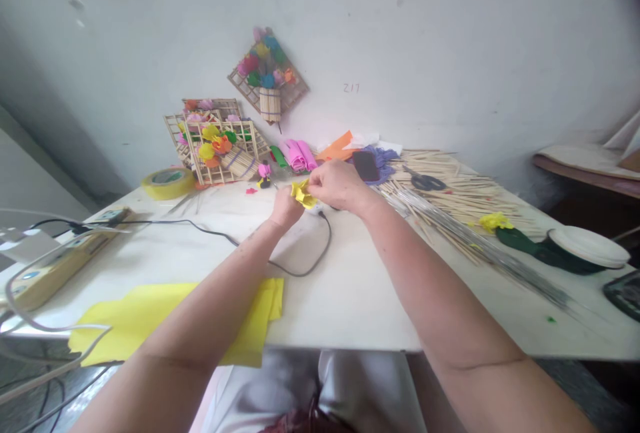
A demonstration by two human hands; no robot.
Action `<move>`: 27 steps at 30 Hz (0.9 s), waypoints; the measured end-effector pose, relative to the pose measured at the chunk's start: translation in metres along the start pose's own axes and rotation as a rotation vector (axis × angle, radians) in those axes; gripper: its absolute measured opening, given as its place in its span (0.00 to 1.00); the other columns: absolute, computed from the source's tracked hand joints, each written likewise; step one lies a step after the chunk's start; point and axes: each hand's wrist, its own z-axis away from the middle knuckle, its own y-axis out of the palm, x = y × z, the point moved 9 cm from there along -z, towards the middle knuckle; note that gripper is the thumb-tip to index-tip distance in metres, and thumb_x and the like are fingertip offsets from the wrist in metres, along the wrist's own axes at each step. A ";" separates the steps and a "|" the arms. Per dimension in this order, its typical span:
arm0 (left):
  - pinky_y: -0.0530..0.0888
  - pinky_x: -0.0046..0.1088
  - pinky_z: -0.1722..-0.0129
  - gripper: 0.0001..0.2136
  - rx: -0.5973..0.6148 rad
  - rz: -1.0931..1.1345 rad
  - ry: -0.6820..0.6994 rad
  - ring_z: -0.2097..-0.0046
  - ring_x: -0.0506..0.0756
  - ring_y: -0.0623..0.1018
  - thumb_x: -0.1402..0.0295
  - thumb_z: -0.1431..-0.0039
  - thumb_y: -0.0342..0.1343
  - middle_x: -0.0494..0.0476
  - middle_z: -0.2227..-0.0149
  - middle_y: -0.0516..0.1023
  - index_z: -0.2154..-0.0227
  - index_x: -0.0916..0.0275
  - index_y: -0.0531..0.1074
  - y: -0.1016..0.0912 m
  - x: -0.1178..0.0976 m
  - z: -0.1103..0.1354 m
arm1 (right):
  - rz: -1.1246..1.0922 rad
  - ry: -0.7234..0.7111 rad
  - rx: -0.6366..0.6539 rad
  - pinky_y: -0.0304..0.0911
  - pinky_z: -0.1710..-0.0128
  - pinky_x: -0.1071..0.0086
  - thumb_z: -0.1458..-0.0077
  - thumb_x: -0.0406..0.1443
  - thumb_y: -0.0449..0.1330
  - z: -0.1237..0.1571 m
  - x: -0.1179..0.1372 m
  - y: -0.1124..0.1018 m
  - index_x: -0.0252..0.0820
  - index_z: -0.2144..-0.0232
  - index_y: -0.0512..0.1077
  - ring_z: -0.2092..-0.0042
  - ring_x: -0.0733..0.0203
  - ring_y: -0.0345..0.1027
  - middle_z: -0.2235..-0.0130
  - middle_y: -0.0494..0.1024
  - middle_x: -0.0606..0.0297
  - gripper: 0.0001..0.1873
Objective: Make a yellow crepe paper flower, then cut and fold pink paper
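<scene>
Both arms reach out over the white table (360,299). A small yellow paper flower (302,194) is pinched between my left hand (287,209) and my right hand (337,183). The fingers of each hand are closed on its edges. Below my left forearm lie sheets of yellow paper (135,316) at the front edge. A black cable (320,259) loops on the table under the hands, ending at a white device mostly hidden behind them.
Flower-decorated stick frames (220,146) lean at the back left beside yellow tape (169,183). A power strip (65,259) lies left. Pink paper rolls (299,155), scissors (425,181), wooden sticks (465,186), metal wires (480,249) and a white-topped round container (587,247) spread across the back and right.
</scene>
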 end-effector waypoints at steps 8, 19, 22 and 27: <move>0.66 0.30 0.70 0.05 -0.042 -0.122 0.014 0.70 0.55 0.72 0.71 0.55 0.49 0.57 0.76 0.72 0.81 0.64 0.69 -0.004 -0.005 0.001 | 0.047 0.038 -0.005 0.58 0.64 0.69 0.54 0.33 0.54 0.000 -0.002 -0.001 0.40 0.72 0.76 0.65 0.60 0.67 0.72 0.75 0.62 0.10; 0.63 0.27 0.72 0.07 -0.079 -0.316 0.018 0.73 0.54 0.71 0.70 0.55 0.48 0.57 0.79 0.70 0.81 0.65 0.69 -0.015 -0.022 0.005 | -0.008 0.098 -0.064 0.59 0.65 0.68 0.58 0.29 0.56 -0.002 -0.010 0.000 0.39 0.77 0.75 0.66 0.58 0.67 0.76 0.73 0.61 0.08; 0.63 0.27 0.72 0.07 -0.066 -0.332 0.023 0.72 0.55 0.71 0.70 0.55 0.48 0.57 0.78 0.71 0.80 0.65 0.70 -0.014 -0.025 0.006 | -0.028 0.112 -0.080 0.60 0.66 0.68 0.59 0.28 0.56 -0.003 -0.013 0.001 0.40 0.78 0.75 0.67 0.58 0.67 0.76 0.73 0.61 0.08; 0.63 0.27 0.72 0.07 -0.047 -0.281 0.022 0.72 0.54 0.71 0.71 0.54 0.48 0.58 0.77 0.72 0.80 0.66 0.69 -0.014 -0.023 0.005 | -0.081 0.124 -0.097 0.60 0.68 0.70 0.58 0.31 0.57 -0.005 -0.019 0.003 0.40 0.77 0.76 0.68 0.60 0.67 0.76 0.74 0.61 0.07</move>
